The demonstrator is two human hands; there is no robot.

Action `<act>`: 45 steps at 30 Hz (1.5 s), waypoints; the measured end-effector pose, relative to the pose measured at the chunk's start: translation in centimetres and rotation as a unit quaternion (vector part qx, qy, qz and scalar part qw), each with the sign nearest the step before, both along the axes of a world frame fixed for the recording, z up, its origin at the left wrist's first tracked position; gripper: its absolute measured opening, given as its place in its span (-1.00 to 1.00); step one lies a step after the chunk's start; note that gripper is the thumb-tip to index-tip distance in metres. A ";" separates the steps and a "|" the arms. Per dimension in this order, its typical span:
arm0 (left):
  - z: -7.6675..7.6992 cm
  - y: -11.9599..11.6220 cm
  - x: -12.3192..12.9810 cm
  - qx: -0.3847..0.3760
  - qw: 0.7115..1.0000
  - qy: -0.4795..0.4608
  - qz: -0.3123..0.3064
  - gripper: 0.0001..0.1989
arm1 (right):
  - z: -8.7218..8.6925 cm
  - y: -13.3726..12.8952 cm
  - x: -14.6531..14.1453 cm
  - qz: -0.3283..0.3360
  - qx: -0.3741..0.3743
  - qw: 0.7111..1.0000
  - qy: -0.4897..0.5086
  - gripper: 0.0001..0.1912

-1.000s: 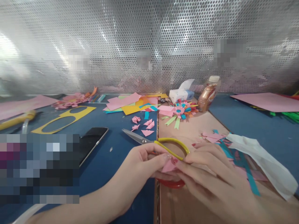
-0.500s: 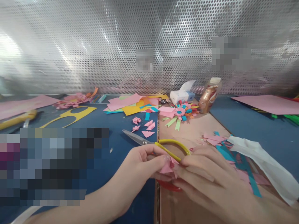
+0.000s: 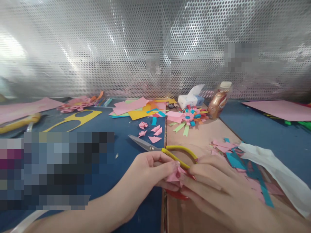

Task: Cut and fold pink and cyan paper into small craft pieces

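My left hand [image 3: 155, 170] pinches a small folded piece of pink paper [image 3: 174, 177] between thumb and fingers. From the other side my right hand [image 3: 213, 178] grips the same paper with its fingertips; part of the paper is hidden by the fingers. Just beyond the hands lie scissors with yellow handles [image 3: 181, 147], their blades pointing left. A red curved handle [image 3: 178, 194] shows below the paper, partly covered by both hands. Several small folded pink paper pieces [image 3: 155, 139] rest on the blue surface past the blades.
Paper scraps [image 3: 224, 145] and a white tissue [image 3: 274, 168] lie at the right. Farther back are coloured sheets [image 3: 131, 106], a paper flower [image 3: 188, 116], a tissue box [image 3: 190, 101] and a bottle [image 3: 218, 100]. A yellow cut-out sheet [image 3: 85, 119] and a yellow-handled tool [image 3: 21, 124] are at the left.
The right fingers have shifted slightly around the pink paper, whose folded edge shows a little differently. Both hands keep hold of it; the other things stay put.
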State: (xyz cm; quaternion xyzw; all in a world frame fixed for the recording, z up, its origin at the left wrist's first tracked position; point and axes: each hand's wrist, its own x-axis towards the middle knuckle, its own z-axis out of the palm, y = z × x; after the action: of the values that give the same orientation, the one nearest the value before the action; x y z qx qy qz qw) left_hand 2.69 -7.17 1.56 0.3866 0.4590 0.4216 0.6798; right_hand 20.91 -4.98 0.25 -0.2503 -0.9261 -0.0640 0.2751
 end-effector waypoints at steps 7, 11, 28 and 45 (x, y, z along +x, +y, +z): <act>-0.1 0.1 0.1 0.001 1.000 0.007 0.006 -0.83 | 0.2 -0.1 -0.2 0.007 0.023 1.000 -0.010 -0.81; 0.0 -0.1 0.0 0.002 1.000 0.014 0.007 -0.82 | 0.0 -0.1 -0.2 0.004 0.002 1.000 -0.007 -0.79; 0.7 -0.1 0.2 0.050 0.998 0.039 0.019 -0.88 | 1.5 0.2 -0.7 -0.091 -0.357 0.921 0.124 -0.80; 0.9 -0.2 0.3 0.078 0.988 0.130 0.023 -0.87 | 1.6 0.3 -1.2 -0.010 -0.603 0.782 0.156 -0.78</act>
State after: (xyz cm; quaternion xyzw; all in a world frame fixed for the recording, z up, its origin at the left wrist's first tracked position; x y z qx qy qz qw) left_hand 2.98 -7.38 2.45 0.4792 0.5177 0.4181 0.5723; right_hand 19.71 -4.67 1.83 -0.3807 -0.7174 0.5450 0.2082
